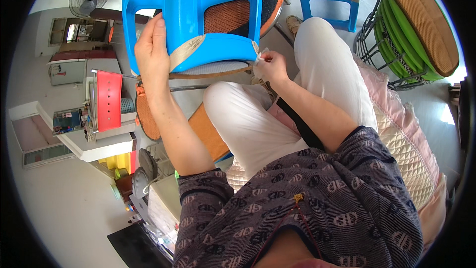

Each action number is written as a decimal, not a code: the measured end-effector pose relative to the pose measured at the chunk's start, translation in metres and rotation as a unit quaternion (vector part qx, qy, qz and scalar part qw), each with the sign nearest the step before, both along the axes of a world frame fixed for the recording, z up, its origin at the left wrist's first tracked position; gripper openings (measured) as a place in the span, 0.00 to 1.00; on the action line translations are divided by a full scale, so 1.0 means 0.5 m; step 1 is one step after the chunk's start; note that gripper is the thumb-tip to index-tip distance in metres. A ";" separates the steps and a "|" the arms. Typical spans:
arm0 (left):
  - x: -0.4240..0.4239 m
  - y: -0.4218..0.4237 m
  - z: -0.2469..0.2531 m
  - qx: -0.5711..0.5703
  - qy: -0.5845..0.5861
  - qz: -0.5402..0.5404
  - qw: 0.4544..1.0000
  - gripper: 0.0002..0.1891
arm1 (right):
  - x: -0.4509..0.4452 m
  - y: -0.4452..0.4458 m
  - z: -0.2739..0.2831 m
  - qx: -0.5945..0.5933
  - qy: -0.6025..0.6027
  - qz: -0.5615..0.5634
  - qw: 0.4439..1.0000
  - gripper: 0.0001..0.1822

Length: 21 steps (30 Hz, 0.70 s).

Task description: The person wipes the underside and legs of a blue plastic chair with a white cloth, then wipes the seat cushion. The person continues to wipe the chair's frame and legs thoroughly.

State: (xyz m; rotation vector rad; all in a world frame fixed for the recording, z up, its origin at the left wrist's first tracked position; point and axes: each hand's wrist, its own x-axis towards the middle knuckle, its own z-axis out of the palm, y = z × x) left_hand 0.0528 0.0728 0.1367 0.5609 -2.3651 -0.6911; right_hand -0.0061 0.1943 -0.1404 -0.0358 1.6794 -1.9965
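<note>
A blue plastic stool lies tipped before me, its legs pointing away. Its seat side, with a thin pad edged in brown, faces my knees. Beige strips with faint marks wrap over its corners. My left hand grips the stool's left side, thumb along the blue plastic and the other fingers hidden behind. At the near right corner, my right hand pinches a crumpled piece of thin white material, close to the strip there. Whether that piece is joined to the strip, I cannot tell.
Behind the stool is a round seat with an orange and black woven cover. Another blue stool with a brown mat stands beyond my right knee. Green stools stacked in a metal rack are at right. A red-backed chair stands left.
</note>
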 end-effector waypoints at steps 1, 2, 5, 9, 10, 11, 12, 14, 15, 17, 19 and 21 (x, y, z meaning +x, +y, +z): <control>0.001 -0.001 -0.001 0.000 -0.001 0.007 1.000 0.22 | -0.002 0.002 0.008 -0.013 -0.039 -0.011 0.999 0.06; 0.001 -0.004 -0.003 -0.003 0.005 0.006 1.000 0.22 | -0.005 0.003 0.016 -0.030 -0.012 -0.025 0.999 0.06; 0.005 -0.014 -0.009 -0.009 0.016 0.002 1.000 0.21 | -0.007 0.007 0.029 -0.057 0.041 -0.043 0.997 0.05; 0.003 -0.017 -0.011 -0.009 0.015 -0.004 1.000 0.22 | -0.020 0.018 0.052 -0.046 0.057 -0.029 0.997 0.05; 0.004 -0.016 -0.010 -0.009 0.013 -0.004 1.000 0.21 | -0.024 0.020 0.062 -0.046 0.063 -0.029 0.997 0.05; 0.005 -0.013 -0.011 -0.010 0.012 -0.005 1.000 0.21 | -0.028 0.019 0.072 -0.059 0.087 -0.038 0.994 0.05; 0.006 -0.010 -0.011 -0.013 0.013 -0.006 1.000 0.21 | -0.033 0.016 0.083 -0.073 0.112 -0.046 0.990 0.06; 0.010 -0.010 -0.012 -0.019 0.012 -0.010 1.000 0.21 | -0.042 0.015 0.104 -0.097 0.170 -0.059 0.979 0.06; 0.008 -0.013 -0.012 -0.024 0.012 -0.016 1.000 0.21 | -0.044 0.016 0.105 -0.094 0.184 -0.059 0.977 0.06; 0.009 -0.011 -0.011 -0.023 0.008 -0.021 0.999 0.21 | -0.045 0.017 0.107 -0.089 0.211 -0.058 0.972 0.05; 0.006 0.004 -0.007 -0.013 -0.001 -0.024 1.000 0.22 | -0.049 0.018 0.083 -0.034 0.143 -0.033 0.989 0.05; 0.008 0.009 -0.006 -0.014 -0.006 -0.022 1.000 0.21 | -0.050 0.020 0.065 0.004 0.102 -0.011 0.995 0.05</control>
